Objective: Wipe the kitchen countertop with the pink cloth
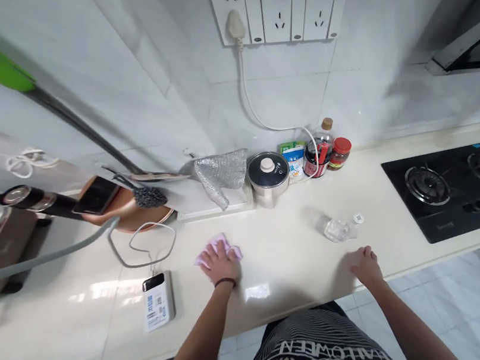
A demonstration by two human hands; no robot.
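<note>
My left hand point(221, 262) presses down on a pink cloth point(214, 242) on the cream countertop point(289, 241). The cloth bunches around the fingers, and a dark band circles that wrist. My right hand point(368, 266) rests near the counter's front edge with its fingers curled in, and nothing shows in it. Just beyond it, a small clear glass jar point(337, 230) lies near a round white-topped piece point(357, 218); I cannot tell whether they are joined.
A lidded electric pot point(267, 178) stands by the wall, its cord running to the sockets point(274, 10). Beside it are a bottle point(324, 134) and a red-lidded jar point(340, 153). A gas hob point(455, 188) lies right. A power bank point(158, 301) and copper-coloured pan point(124, 211) are left.
</note>
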